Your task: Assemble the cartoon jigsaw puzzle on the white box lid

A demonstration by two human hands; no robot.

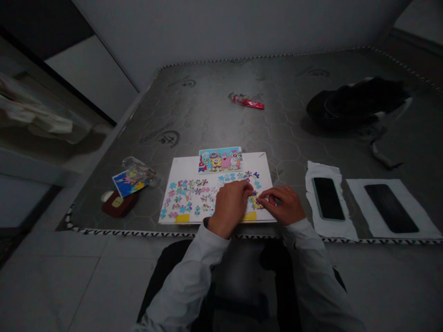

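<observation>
Pink, blue jigsaw pieces (pixel 182 208) lie loose; cannot tell whether left grip (pixel 249 190) or right grip (pixel 261 199) clenches.

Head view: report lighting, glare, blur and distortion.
Head view: dim overall, dark at the corners; soft pale sheen on the mattress; black cap sinks into shadow; puzzle pieces small and soft; wide-angle bending along the mattress edge.

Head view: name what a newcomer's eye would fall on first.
Probably the colorful cartoon card at the far edge of the white board, then the puzzle pieces scattered before it. The left hand and right hand, close together over the board's right side, could draw notice, as could the red object farther back.
</observation>
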